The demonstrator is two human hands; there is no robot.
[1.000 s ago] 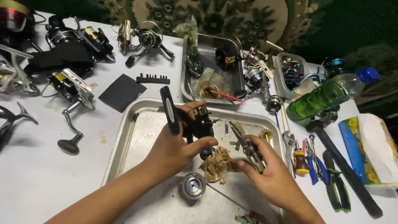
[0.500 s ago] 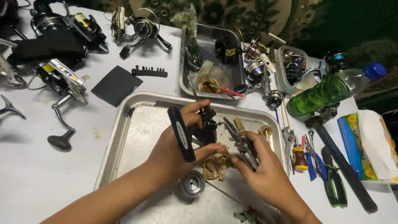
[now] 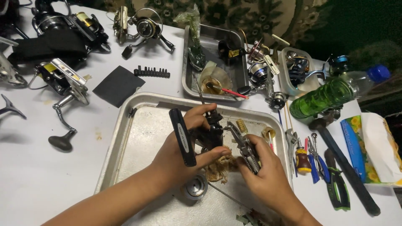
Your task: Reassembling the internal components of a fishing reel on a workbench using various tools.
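Half hidden by the gripping left hand (image 3: 180, 152), a black fishing reel body (image 3: 201, 134) meets needle-nose pliers (image 3: 244, 146) clenched in the right hand (image 3: 264, 171) over the metal tray (image 3: 125, 138).

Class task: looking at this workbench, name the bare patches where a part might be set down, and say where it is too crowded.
Free: the near-left tabletop, below the crank-handled reel, and the big tray's left half, beside the left hand. Crowded: the tray's middle around both hands, the small tray, and the right edge, packed with hand tools and a green bottle.
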